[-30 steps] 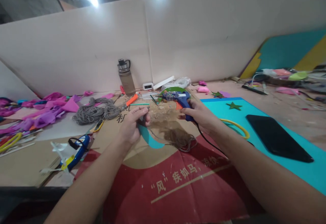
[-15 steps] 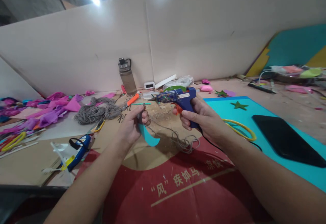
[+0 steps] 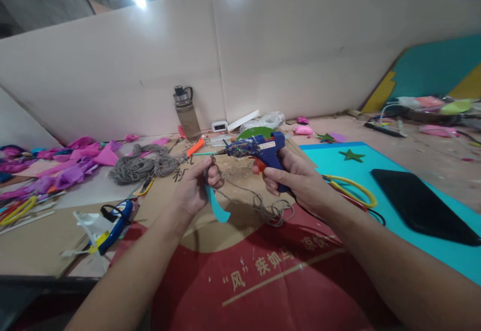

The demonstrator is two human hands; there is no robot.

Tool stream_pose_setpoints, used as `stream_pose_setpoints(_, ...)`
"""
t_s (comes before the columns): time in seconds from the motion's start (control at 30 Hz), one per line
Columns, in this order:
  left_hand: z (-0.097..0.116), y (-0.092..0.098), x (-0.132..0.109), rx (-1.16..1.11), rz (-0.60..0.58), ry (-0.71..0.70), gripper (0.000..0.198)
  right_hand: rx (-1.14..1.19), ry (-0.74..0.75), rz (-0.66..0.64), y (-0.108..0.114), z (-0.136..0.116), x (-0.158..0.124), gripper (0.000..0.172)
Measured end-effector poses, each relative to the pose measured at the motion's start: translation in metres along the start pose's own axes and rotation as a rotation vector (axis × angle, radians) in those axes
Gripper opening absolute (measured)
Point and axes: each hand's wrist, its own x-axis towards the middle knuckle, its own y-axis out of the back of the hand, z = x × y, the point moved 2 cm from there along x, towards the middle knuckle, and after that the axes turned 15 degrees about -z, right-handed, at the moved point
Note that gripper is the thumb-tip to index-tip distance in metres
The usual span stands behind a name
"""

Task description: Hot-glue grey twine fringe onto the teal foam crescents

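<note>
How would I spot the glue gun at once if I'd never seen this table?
Start at the red-and-tan cardboard in the middle, then look to the right hand above it. That hand grips the blue glue gun, its nozzle toward the left hand. Its orange-red trigger, white label and speckled front set it apart from everything around it.

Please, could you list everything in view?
Glue gun: 1, blue, centre
Strip: 1, turquoise, centre
Yarn bundles: 2, grey, left and centre
Bottle: 1, grey, back
Tool: 1, orange, near bottle
Board: 1, turquoise, right front
Star: 1, green, on board
Flat device: 1, black, on board
Scraps: many, pink and purple, left
Printed cardboard: 1, brown and red, front
Small clutter: uncounted, mixed, around
Left hand: 1, bare, on strip
Right hand: 1, bare, on glue gun
</note>
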Motion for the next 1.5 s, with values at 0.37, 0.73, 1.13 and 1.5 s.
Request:
stream_pose_setpoints(0.37,-0.0007,0.0001,-0.0004,0.001,-0.034,0.002,0.013,0.028,0.008,-0.011,-0.0004,0.0009,-0.0004,0.017)
stream_pose_setpoints(0.73,-0.0003,0.0038,0.0003,-0.003,0.003,-0.010,0.011,0.027,0.011,-0.024,-0.0004,-0.0002,-0.0007,0.018)
stream_pose_setpoints(1.13,0.0009,0.0012,-0.0008,-0.026,0.009,-0.009,0.013,0.028,0.021,-0.013,-0.0019,-0.0018,-0.0005,0.018)
stream_pose_setpoints(1.5,0.0008,-0.0020,-0.0001,0.004,-0.006,0.002,0.014,0.034,0.005,-0.015,-0.0015,-0.0002,-0.0003,0.018)
